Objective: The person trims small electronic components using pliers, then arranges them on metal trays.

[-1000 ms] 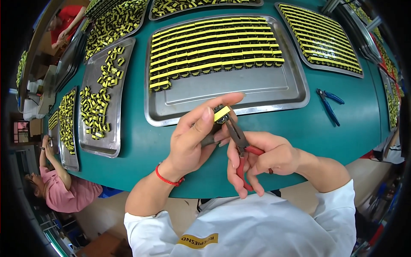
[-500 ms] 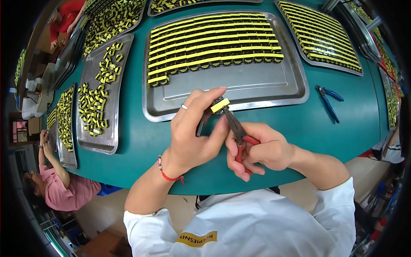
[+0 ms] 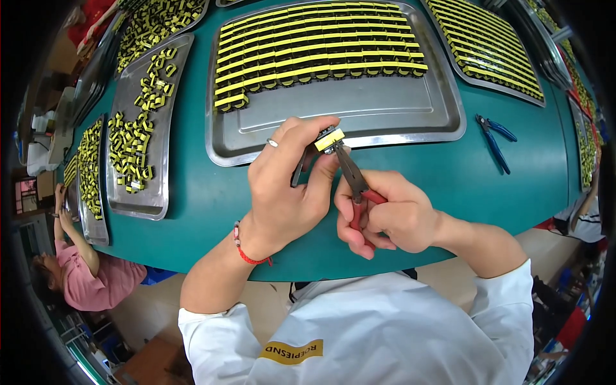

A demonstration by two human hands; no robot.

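One part pinched in left grip, pliers clasped in right grip — tray rim near, bare table rightward.

blue-handled cutters: lying on green tabletop, right side, handles spread | left: co-worker in pink top, blue item just beside | far right: co-worker in white top | below: beige floor, brown box-like thing
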